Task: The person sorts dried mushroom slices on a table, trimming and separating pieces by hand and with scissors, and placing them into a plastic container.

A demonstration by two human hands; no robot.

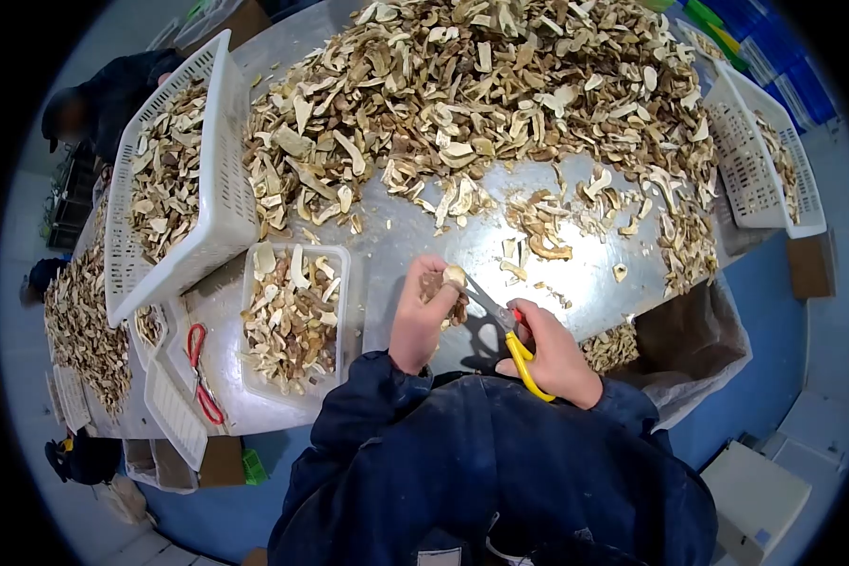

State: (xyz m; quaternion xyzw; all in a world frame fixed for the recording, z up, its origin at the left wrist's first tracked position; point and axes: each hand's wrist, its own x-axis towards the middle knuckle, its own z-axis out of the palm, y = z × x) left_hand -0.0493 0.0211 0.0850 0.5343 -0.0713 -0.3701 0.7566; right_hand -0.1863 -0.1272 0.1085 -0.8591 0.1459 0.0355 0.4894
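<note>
Left hand (419, 319): the grip is closed, thumb and fingers pinching a pale-and-brown mushroom piece (455, 276)! Right hand (561, 357): grip curled round steel scissors (507, 321) with yellow-and-red handles, blades beside that piece. All above the shiny metal bench (383, 247), a cream-and-brown heap of slices (500, 80) beyond, a translucent plastic tub (348, 283) left.

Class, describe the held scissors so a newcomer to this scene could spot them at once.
Find the metal table under the big heap. At its near edge, the right hand holds the scissors, blades toward the left hand. Their yellow handle sets them apart from the red-handled tool farther left.
</note>
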